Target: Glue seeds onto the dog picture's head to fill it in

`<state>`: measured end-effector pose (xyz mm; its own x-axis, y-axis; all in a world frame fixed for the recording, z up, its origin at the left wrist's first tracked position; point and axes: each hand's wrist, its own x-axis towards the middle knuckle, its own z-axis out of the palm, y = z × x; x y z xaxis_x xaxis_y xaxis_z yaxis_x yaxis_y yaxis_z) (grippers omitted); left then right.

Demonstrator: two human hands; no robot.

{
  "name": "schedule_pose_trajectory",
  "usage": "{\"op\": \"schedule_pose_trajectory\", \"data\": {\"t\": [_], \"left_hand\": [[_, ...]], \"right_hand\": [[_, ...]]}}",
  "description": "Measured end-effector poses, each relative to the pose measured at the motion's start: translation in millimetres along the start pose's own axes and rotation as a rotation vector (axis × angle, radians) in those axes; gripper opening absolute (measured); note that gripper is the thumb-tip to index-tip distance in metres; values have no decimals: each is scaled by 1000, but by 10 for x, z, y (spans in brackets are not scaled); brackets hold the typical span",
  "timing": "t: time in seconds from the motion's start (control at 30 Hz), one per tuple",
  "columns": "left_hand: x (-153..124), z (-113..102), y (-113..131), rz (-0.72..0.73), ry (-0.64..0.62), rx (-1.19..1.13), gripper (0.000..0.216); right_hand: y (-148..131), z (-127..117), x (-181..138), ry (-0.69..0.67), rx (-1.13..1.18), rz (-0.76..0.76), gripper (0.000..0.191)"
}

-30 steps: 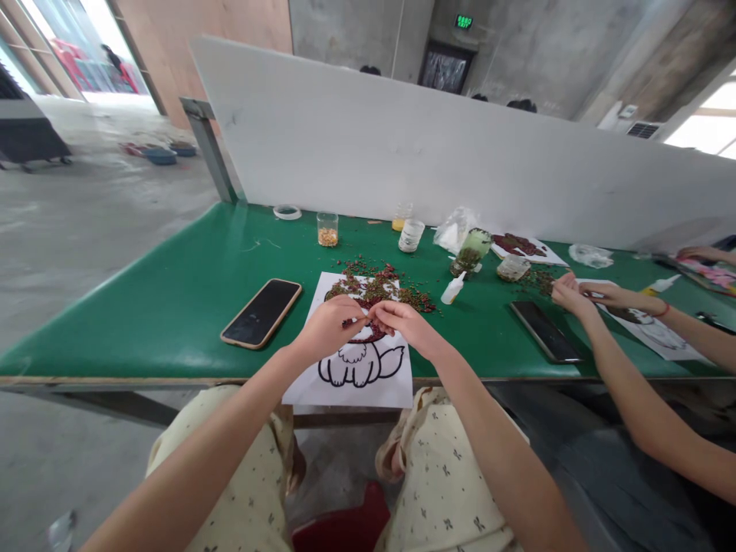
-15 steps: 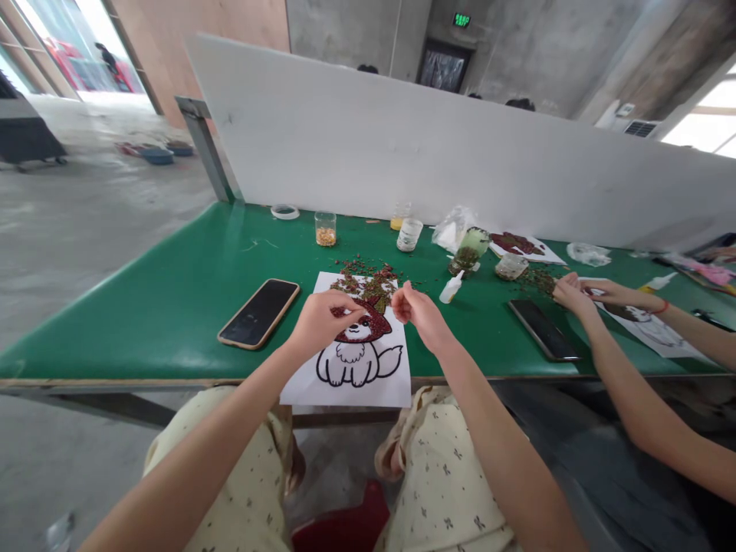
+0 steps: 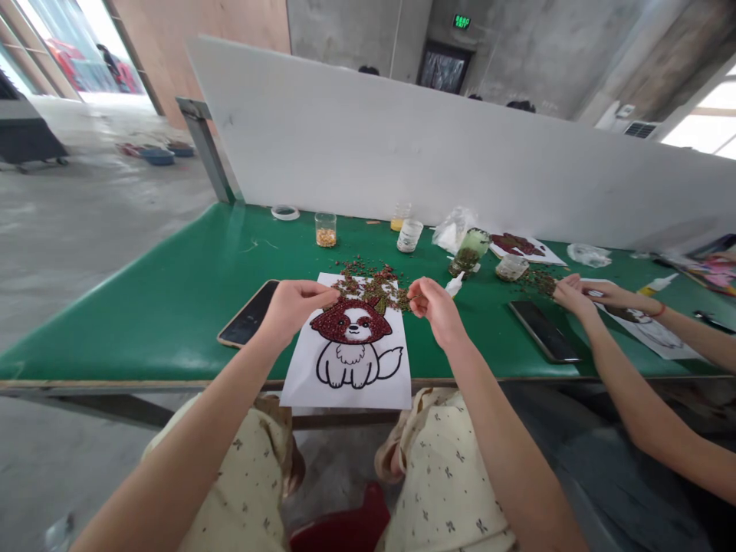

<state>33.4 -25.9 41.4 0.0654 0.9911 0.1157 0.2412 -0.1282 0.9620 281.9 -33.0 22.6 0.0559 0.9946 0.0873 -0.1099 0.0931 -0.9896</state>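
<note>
A sheet of white paper (image 3: 304,383) lies at the table's near edge, printed with a seated cartoon animal (image 3: 352,364). Dark red beans or seeds (image 3: 376,328) cover much of its head, while the body is bare outline. Loose green and red seeds (image 3: 371,285) are heaped over the sheet's top. My left hand (image 3: 293,307) pinches thumb and forefinger together at the left of the head; whatever is between them is too small to see. My right hand (image 3: 434,308) is curled at the right edge of the seed heap, its fingertips together, contents hidden.
A phone (image 3: 247,318) lies left of the paper, partly behind my left hand. A white glue bottle (image 3: 455,284) stands beyond my right hand. Behind are a cup of yellow grains (image 3: 325,231) and a seed jar (image 3: 470,249). At right, a co-worker's hands (image 3: 575,295) work near another phone (image 3: 542,330).
My left hand has moved left, off the animal's face, uncovering it. My right hand has shifted slightly right, now hiding part of the glue bottle.
</note>
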Motion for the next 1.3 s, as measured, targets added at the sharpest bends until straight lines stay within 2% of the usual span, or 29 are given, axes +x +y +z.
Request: {"op": "schedule_pose_trajectory", "data": {"t": [0.17,0.23,0.33,0.47,0.53,0.57,0.63,0.7,0.77,0.83,0.9,0.97,1.07,1.17,1.23,1.3], "left_hand": [[33,-205,0,19,180,84,31],[76,-295,-46,19,159,68,32],[164,-445,-144,-30,40,78,36],[238,-643,-234,-171,62,509,30],[255,-718,-274,-137,109,658,40],[263,-745,-301,-99,123,673,42],[284,-777,-367,-14,100,594,34],[302,-782,-422,4,55,507,24],[302,-772,-435,-89,28,517,22],[281,-758,-403,-179,59,619,27],[251,-751,-358,-147,140,728,38],[229,-750,-339,-50,173,741,41],[224,-740,-380,90,83,663,32],[219,-699,-431,66,13,697,31],[197,-656,-431,10,45,764,31],[163,-613,-402,26,105,830,39]], "right_hand": [[11,-184,87,115,-124,-29,41],[9,-266,154,158,-245,-75,40],[-25,-355,290,165,-506,-140,35],[-63,-339,473,143,-865,-120,27],[-32,-296,526,196,-938,-153,27],[-1,-278,539,218,-949,-179,27],[77,-268,540,231,-961,-213,29],[157,-297,519,210,-975,-213,29],[218,-352,494,184,-989,-202,28],[261,-408,482,146,-1020,-212,27],[293,-440,489,75,-1090,-245,21],[323,-441,514,-29,-1195,-296,14],[358,-400,566,-152,-1342,-336,10],[364,-342,603,-194,-1427,-298,12],[357,-311,612,-216,-1461,-263,13],[349,-293,612,-231,-1481,-242,14]]}}
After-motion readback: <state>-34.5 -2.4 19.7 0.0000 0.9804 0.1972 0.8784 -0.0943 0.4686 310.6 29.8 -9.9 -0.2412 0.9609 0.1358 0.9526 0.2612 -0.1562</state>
